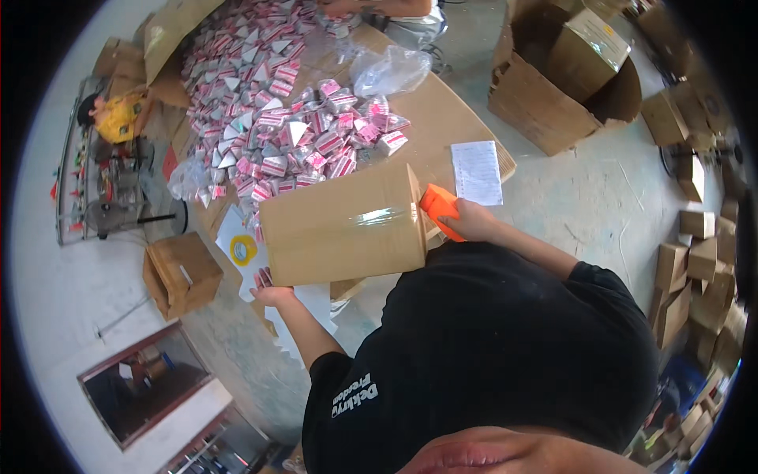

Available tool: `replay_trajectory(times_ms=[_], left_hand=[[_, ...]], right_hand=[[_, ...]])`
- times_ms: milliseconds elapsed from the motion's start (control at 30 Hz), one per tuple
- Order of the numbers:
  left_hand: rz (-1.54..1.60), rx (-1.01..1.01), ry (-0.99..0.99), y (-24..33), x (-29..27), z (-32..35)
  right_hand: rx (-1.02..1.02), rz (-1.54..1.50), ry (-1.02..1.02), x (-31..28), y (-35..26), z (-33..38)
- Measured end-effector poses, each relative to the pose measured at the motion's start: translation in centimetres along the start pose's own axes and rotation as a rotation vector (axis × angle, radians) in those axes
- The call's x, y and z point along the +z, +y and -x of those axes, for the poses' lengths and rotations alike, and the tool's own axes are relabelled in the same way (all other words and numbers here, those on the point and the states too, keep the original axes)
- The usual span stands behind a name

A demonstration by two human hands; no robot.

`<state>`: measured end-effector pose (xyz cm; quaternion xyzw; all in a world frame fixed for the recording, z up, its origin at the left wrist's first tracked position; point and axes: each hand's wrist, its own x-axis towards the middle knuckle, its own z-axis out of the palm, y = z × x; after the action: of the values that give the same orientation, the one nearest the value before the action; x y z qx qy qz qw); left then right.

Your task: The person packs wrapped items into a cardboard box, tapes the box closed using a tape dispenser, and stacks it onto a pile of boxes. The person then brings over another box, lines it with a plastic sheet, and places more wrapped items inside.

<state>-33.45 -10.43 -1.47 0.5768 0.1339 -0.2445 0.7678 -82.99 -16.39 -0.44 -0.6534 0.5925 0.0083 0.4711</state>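
At the table's [446,110] near edge, the carton [332,237] is being steadied by the left hand [273,294] at its lower-left corner (whether the fingers are closed cannot be told). An orange tape dispenser [439,208] is being gripped by the right hand [474,221] beside the carton's right end; smooth taping is probably being helped by firm bracing.

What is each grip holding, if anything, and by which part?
The right grip holds the orange tool by its lower right part; the left grip touches the cardboard box at its lower left corner, hold partly hidden.
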Motion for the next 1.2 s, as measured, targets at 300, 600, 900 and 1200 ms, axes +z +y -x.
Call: replay_trajectory(times_ms=[300, 600, 900, 1200], left_hand=[[-0.190, 0.097, -0.033, -3.1, -2.2, 2.7], [-0.490, 0.047, -0.146, -1.7, -2.0, 7.4], [-0.747, 0.262, -0.400, 1.2, -0.8, 2.5], [-0.976, 0.588, -0.789, 0.2, 0.1, 15.8]], right_hand=[[-0.018, -0.200, 0.461, -4.3, -4.1, -2.5], [-0.266, -0.103, 0.003, -5.7, -5.5, -7.8], [-0.212, -0.028, -0.303, -0.7, -1.7, -0.2], [-0.229, -0.320, 0.013, -0.3, -3.7, 7.4]])
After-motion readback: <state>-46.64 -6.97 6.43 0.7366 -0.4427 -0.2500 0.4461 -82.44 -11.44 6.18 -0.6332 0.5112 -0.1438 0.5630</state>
